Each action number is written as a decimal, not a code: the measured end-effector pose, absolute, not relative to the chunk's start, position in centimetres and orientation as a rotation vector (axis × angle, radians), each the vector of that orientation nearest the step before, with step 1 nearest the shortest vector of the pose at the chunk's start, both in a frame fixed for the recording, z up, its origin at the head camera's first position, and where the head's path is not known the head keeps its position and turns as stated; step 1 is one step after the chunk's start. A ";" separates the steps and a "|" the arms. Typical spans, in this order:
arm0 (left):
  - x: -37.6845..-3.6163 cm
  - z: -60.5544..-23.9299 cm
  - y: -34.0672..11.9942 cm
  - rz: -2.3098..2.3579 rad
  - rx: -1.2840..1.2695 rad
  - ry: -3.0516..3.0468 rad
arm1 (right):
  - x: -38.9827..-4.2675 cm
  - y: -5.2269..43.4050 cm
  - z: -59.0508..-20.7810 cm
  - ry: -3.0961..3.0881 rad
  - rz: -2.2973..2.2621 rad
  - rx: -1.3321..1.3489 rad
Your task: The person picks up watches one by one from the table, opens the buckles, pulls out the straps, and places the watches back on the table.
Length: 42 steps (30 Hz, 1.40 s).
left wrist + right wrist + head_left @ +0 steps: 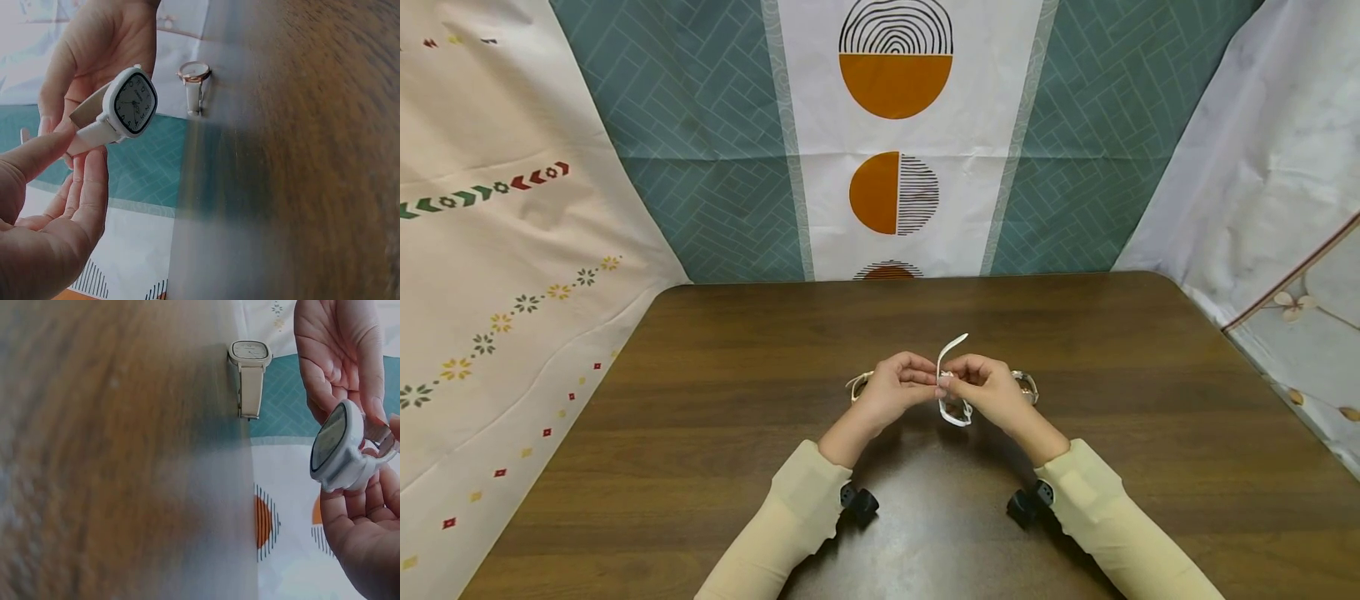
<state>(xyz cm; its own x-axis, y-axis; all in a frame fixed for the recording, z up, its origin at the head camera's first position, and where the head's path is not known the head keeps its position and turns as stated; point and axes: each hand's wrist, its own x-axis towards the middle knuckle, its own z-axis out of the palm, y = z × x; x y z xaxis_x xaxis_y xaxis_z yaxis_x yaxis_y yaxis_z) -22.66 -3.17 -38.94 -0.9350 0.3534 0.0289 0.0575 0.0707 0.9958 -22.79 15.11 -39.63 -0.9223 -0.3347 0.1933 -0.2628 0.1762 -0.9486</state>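
Observation:
Both hands hold a white wristwatch (956, 416) a little above the table, one strap end pointing up. Its rounded-square dial with dark numerals faces outward in the left wrist view. My left hand (891, 390) pinches the strap between thumb and fingers. From the other side, my right hand (991, 390) grips the strap too, its thumb close to the left thumb. In the right wrist view the strap (357, 472) forms a loop behind the case. Fingers partly hide where the strap ends meet, so I cannot tell whether it is buckled.
A beige watch (251, 378) stands on the table beyond the left hand. Past the right hand is a rose-gold watch (194, 74) with a white strap. The brown wooden table (760, 333) meets a patterned cloth (715, 167) at its back edge.

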 end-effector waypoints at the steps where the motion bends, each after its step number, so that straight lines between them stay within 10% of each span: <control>1: -22.7 -39.0 -3.2 1.957 0.426 2.126 | -22.8 15.1 -39.6 2.372 -1.879 -0.605; 42: -22.0 -39.5 -2.2 1.893 0.506 2.032 | -22.9 15.4 -39.1 2.423 -2.067 -0.450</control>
<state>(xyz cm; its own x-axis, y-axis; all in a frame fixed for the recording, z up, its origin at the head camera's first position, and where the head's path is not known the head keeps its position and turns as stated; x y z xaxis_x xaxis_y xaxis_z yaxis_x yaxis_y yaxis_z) -22.00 -2.18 -39.55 -0.8868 0.4620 0.0088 0.0415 0.0606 0.9973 -22.91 15.35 -39.12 -0.9581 -0.1619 0.2361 -0.2587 0.1362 -0.9563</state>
